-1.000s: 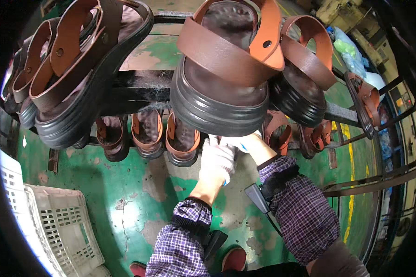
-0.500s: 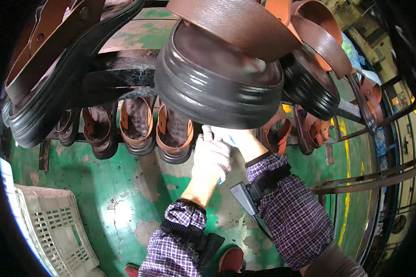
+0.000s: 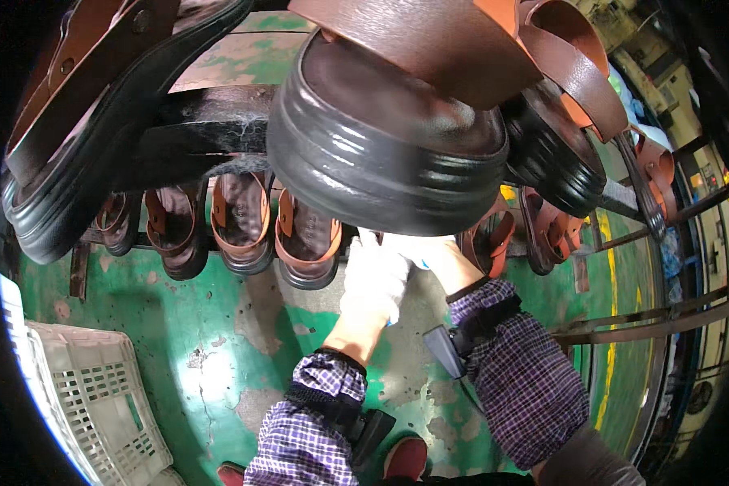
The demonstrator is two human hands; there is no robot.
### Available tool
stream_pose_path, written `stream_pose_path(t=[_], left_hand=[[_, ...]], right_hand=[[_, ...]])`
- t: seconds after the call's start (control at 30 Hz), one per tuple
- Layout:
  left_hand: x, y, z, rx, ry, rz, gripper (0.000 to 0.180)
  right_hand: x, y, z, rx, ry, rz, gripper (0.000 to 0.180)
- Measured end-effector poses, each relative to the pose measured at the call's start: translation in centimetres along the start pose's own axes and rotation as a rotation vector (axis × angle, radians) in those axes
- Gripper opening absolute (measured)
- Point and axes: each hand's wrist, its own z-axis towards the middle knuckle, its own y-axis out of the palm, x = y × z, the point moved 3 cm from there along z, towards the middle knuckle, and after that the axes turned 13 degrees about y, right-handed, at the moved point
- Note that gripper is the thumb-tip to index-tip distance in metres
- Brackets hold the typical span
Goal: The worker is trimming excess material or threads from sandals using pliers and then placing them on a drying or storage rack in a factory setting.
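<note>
Both my hands wear white gloves and reach under the upper shelf of a metal rack. My left hand (image 3: 374,283) and my right hand (image 3: 431,255) sit close together at the lower row of brown sandals, between one sandal (image 3: 306,243) and another (image 3: 488,239). A large brown sandal with a thick black sole (image 3: 381,162) hangs over my fingertips and hides them. I cannot tell what the fingers touch or hold. Purple checked sleeves cover my forearms, each with a black strapped device (image 3: 441,348) at the wrist.
More brown sandals line the lower row (image 3: 239,223) and the upper shelf at left (image 3: 81,138) and right (image 3: 555,154). A white plastic crate (image 3: 89,397) stands at lower left on the worn green floor (image 3: 219,348). Metal rack bars (image 3: 648,324) run along the right.
My view has dropped closer under the upper shelf, so the black-soled sandal looms larger. My hands have stayed together at the lower row, shifting only slightly.
</note>
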Motion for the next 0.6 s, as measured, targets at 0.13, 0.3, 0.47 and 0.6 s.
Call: stream_pose_path(t=[0.13, 0.3, 0.47, 0.6], left_hand=[[-2.3, 6.8, -0.5, -0.146, -0.027, 0.366, 0.056], [0.3, -2.0, -0.2, -0.258, -0.199, -0.221, 0.050], [0.6, -1.9, 0.4, -0.148, -0.011, -0.112, 0.053], [-1.0, -1.4, -1.5, -0.024, 0.218, -0.054, 0.078]], right_hand=[[-1.1, -1.5, -1.1, 0.028, -0.252, -0.019, 0.025], [-4.5, -4.5, -6.0, 0.090, -0.291, 0.221, 0.022], [0.6, -4.3, -11.7, 0.197, 0.186, 0.814, 0.039], [5.0, -3.1, -17.6, 0.206, 0.366, 1.095, 0.044]])
